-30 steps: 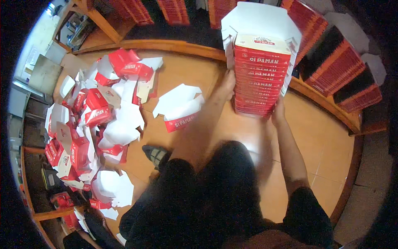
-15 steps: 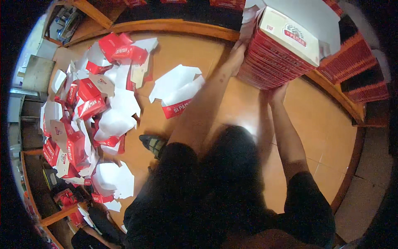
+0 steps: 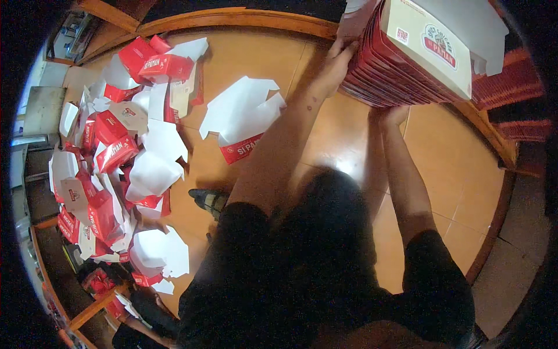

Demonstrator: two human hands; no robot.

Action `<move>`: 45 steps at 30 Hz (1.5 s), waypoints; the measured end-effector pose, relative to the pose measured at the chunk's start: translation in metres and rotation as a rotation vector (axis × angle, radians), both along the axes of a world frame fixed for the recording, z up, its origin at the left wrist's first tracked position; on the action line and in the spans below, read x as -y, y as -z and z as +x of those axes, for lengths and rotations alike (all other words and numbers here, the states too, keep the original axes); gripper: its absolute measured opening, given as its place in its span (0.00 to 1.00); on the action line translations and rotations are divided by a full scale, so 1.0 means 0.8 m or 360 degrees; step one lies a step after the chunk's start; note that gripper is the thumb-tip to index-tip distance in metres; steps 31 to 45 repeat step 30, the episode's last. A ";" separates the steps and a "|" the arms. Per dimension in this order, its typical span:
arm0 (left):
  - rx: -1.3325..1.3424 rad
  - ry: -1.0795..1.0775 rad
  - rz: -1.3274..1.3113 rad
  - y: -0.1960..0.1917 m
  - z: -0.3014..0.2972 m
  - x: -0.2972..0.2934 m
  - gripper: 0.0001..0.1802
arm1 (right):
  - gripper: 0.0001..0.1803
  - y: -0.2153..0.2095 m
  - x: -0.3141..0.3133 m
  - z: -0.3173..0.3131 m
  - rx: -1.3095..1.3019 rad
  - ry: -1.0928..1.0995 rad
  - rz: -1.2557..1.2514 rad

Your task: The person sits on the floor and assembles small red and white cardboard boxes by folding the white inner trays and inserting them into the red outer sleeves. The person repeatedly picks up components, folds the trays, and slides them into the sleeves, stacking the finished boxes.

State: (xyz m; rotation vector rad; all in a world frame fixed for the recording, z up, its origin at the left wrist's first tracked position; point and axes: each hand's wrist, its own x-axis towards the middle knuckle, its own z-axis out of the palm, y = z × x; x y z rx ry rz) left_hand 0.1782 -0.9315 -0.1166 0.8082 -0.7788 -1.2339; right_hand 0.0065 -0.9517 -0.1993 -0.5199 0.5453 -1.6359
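Observation:
A thick stack of nested red-and-cream cardboard food boxes (image 3: pixel 401 64) is held up in front of me at the upper right, its white lid flaps raised. My left hand (image 3: pixel 335 71) grips its left side, thumb and fingers closed against the edges. Beneath the near lower edge, my right hand (image 3: pixel 393 115) supports the stack, its fingers mostly hidden under the boxes. One loose open box (image 3: pixel 244 119) lies on the tiled floor left of my left forearm, with its white inside showing.
A big heap of loose red and white boxes (image 3: pixel 119 139) covers the floor at left. Wooden shelf edges (image 3: pixel 232 20) run along the back and right, with more stacked red boxes (image 3: pixel 508 84) at right. Another person's arm (image 3: pixel 145 331) shows at lower left.
The stack now sits farther up and to the right in the picture, with both hands still on it. The floor heap appears shifted slightly left as the view moved.

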 end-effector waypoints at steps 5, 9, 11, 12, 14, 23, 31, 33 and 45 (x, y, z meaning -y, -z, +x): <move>0.0218 -0.0127 0.0008 0.017 0.011 0.002 0.20 | 0.27 -0.002 0.001 0.009 0.0036 0.0072 0.0101; 0.0409 -0.0429 0.0039 0.002 0.000 -0.015 0.21 | 0.26 -0.002 0.002 0.001 -0.0033 0.0071 0.0018; 0.0648 -0.0601 0.0211 -0.012 -0.006 -0.031 0.22 | 0.27 0.000 0.002 -0.005 -0.0006 0.0063 0.0025; 0.0812 -0.0678 0.0329 -0.012 -0.003 -0.039 0.23 | 0.27 -0.017 -0.012 0.007 -0.0009 0.0093 0.0080; 0.0808 -0.0663 0.0455 -0.010 -0.001 -0.043 0.23 | 0.29 -0.048 -0.037 0.029 -0.0019 0.0162 0.0181; 0.0573 -0.0637 0.0436 0.074 -0.006 -0.029 0.26 | 0.28 0.032 -0.003 -0.024 -0.0090 0.0093 0.0187; 0.0738 -0.0916 0.0811 0.012 0.014 -0.110 0.25 | 0.30 0.037 -0.010 -0.055 -0.0366 -0.0035 0.0307; 0.0738 -0.0916 0.0811 0.012 0.014 -0.110 0.25 | 0.30 0.037 -0.010 -0.055 -0.0366 -0.0035 0.0307; 0.0738 -0.0916 0.0811 0.012 0.014 -0.110 0.25 | 0.30 0.037 -0.010 -0.055 -0.0366 -0.0035 0.0307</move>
